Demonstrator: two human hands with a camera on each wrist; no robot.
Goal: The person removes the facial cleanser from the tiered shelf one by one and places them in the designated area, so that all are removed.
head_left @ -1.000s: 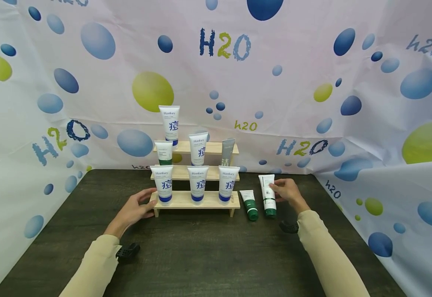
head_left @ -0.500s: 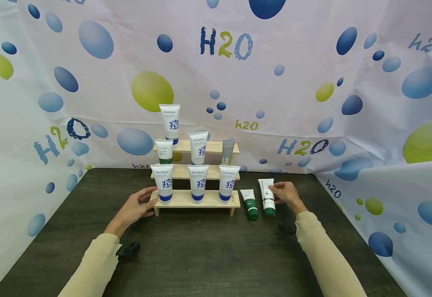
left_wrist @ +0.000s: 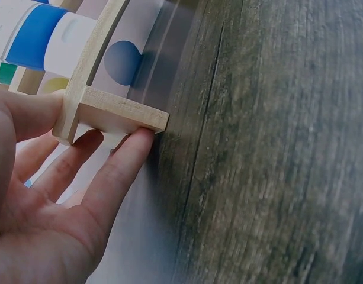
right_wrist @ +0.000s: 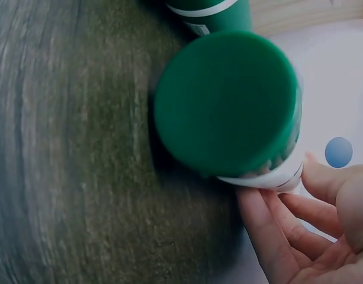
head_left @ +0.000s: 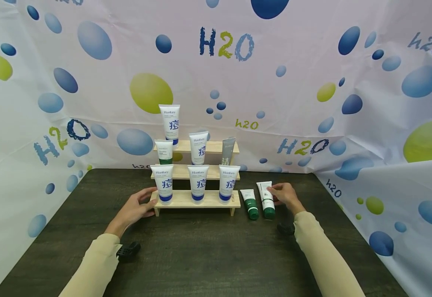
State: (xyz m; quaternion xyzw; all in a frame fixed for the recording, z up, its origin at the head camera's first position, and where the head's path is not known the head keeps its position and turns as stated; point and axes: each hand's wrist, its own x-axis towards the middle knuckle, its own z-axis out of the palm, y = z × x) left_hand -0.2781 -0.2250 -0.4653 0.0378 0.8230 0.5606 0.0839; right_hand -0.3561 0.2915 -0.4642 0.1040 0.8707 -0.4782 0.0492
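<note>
At the left end of a three-step wooden display rack [head_left: 180, 199], my left hand [head_left: 133, 209] grips the bottom shelf. In the left wrist view the thumb lies against the shelf board [left_wrist: 67, 115] and fingertips touch its short leg [left_wrist: 122, 109]. My right hand [head_left: 286, 196] pinches a white squeeze tube [head_left: 265, 197] from its right side. Its wide green cap [right_wrist: 228, 103] faces the right wrist camera, near the dark tabletop. Just left of it lies a smaller white-and-green tube [head_left: 250, 204], whose green end [right_wrist: 211, 15] also shows in the right wrist view.
Several white tubes with blue bands, such as the front middle one [head_left: 198, 183], stand on the rack. A white-and-green tube [head_left: 164, 152] and a grey tube [head_left: 228, 150] are on the middle step. Behind the dark table [head_left: 201, 255] hangs a dotted white backdrop [head_left: 275, 99].
My right hand has lowered the upper end of the white tube and shifted it slightly left, closer to the smaller tube. My left hand stays at the rack.
</note>
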